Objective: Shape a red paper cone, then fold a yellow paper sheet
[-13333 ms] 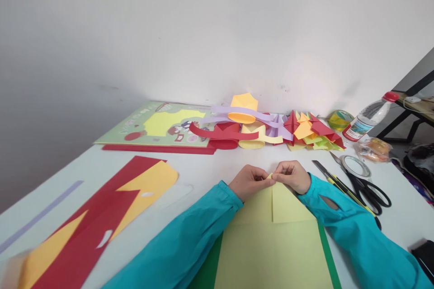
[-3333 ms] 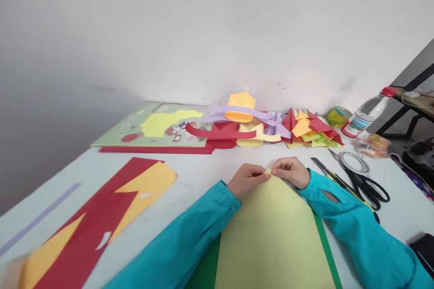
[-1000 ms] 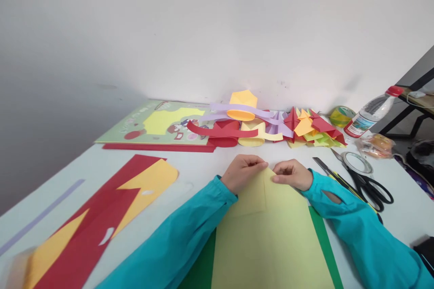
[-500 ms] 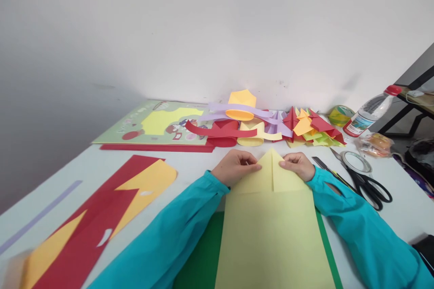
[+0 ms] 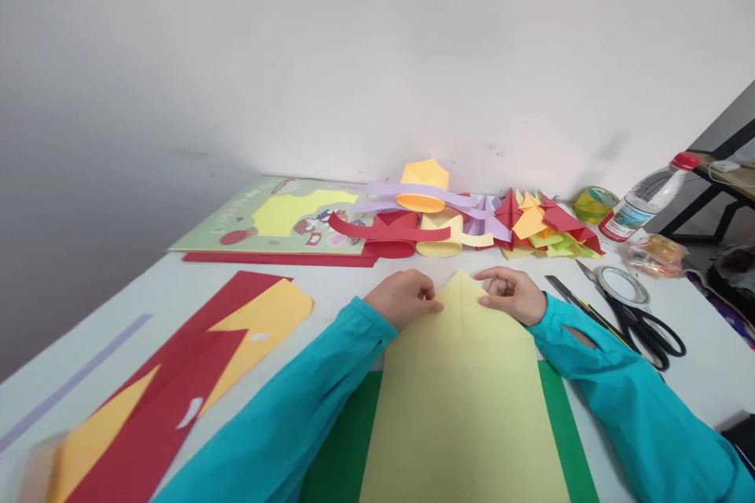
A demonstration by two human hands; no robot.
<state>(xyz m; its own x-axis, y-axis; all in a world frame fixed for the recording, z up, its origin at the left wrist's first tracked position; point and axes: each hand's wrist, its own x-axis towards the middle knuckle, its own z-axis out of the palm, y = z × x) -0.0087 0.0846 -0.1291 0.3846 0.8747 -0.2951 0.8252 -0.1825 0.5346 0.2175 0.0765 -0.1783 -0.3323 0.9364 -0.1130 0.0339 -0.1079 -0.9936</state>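
A pale yellow paper sheet [image 5: 465, 401] lies in front of me on a green sheet [image 5: 339, 456], its far end folded to a point. My left hand [image 5: 404, 299] is curled and grips the left slanted edge near that point. My right hand [image 5: 512, 295] pinches the right slanted edge, with a finger reaching toward the tip. The side facing me is smooth, with no flaps showing. Both arms wear teal sleeves.
Red and orange paper offcuts [image 5: 177, 385] lie at left with a lilac strip [image 5: 71, 381]. A craft book [image 5: 277, 216] and folded paper shapes [image 5: 472, 224] line the wall. Scissors [image 5: 640, 322], a knife [image 5: 575, 302], tape rolls [image 5: 619, 283], a bottle [image 5: 646, 196] sit at right.
Half a second ago the two folded corner flaps faced up; now the pointed sheet shows a smooth face. Both hands stay at the tip, slightly lower than before.
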